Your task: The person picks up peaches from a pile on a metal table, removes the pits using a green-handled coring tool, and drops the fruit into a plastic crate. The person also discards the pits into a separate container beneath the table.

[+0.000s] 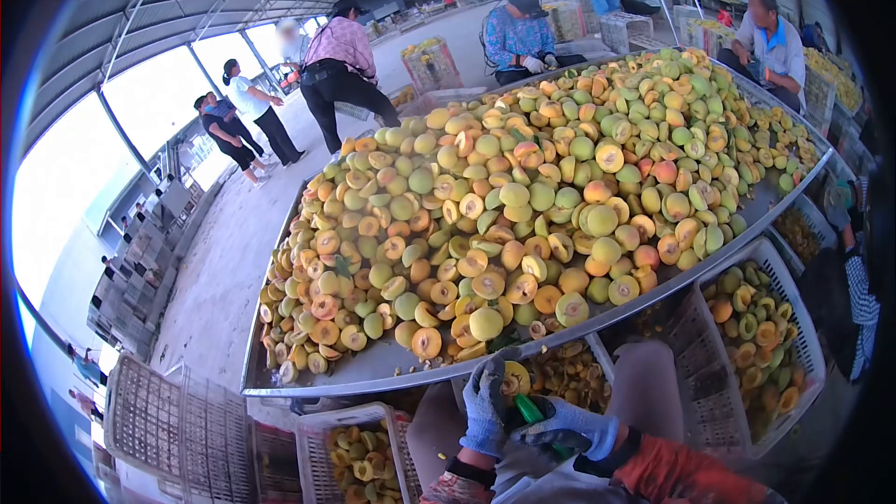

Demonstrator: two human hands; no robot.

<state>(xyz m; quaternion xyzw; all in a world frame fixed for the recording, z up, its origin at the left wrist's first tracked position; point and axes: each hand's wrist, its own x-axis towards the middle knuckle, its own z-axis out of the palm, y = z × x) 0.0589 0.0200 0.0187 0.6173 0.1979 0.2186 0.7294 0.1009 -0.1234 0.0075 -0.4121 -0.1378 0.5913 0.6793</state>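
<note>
My left hand, in a blue-grey glove, is closed around an apricot half with its yellow cut face upward. In my right hand, also gloved, is a green-handled tool, its working end hidden by the fruit and fingers. Both hands are close together above my lap, just below the near rim of a metal table. Piled on that table are apricots, many of them halved, some with the pit showing.
Plastic crates of apricot halves stand by my knees: a left crate, one beneath the table edge, and a right crate. Stacked empty crates are farther left. A person sits across the table; another person is at the right.
</note>
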